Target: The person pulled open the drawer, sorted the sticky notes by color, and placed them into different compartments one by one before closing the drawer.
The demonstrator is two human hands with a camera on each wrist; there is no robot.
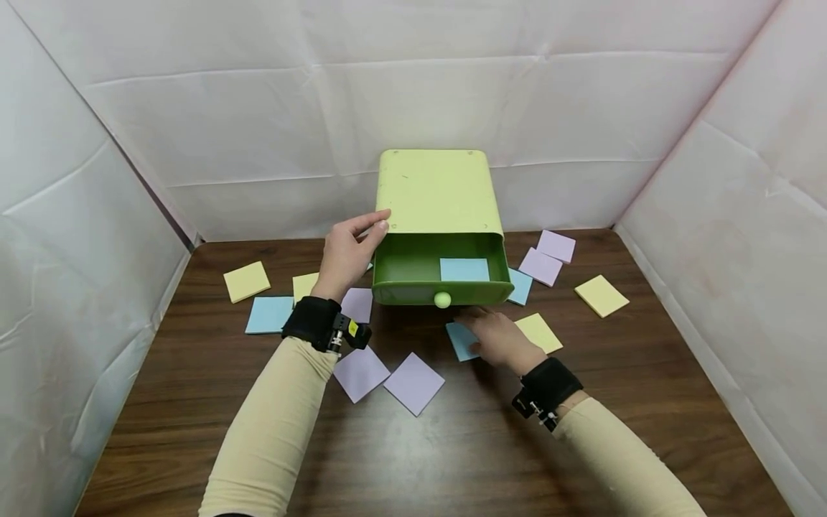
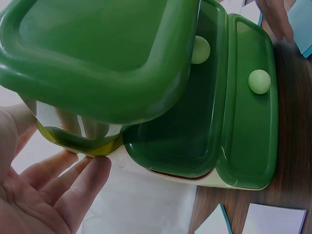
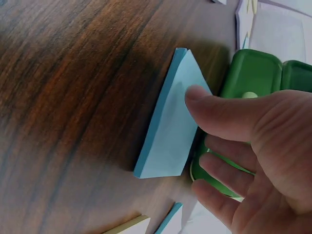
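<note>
Head view: open drawer [image 1: 413, 276] holds one blue pad [image 1: 464, 269]; left hand [image 1: 345, 255] steadies box [image 1: 438, 190], right hand [image 1: 497, 337] pinches blue pad [image 1: 460, 341].

Green drawer box [image 1: 439, 194], blue pad [image 1: 461, 340]

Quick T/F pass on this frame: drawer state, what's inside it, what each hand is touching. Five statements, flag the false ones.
1. The drawer of the green box is pulled open. True.
2. A yellow pad lies inside the drawer. False: the one pad visible in it is a blue pad.
3. The left hand touches the box's left front corner with its fingertips. True.
4. The right hand grips the drawer's round knob. False: it rests on a blue pad on the table in front of the drawer, thumb on the pad in the right wrist view.
5. Purple pads lie on the table between the two forearms. True.
</note>
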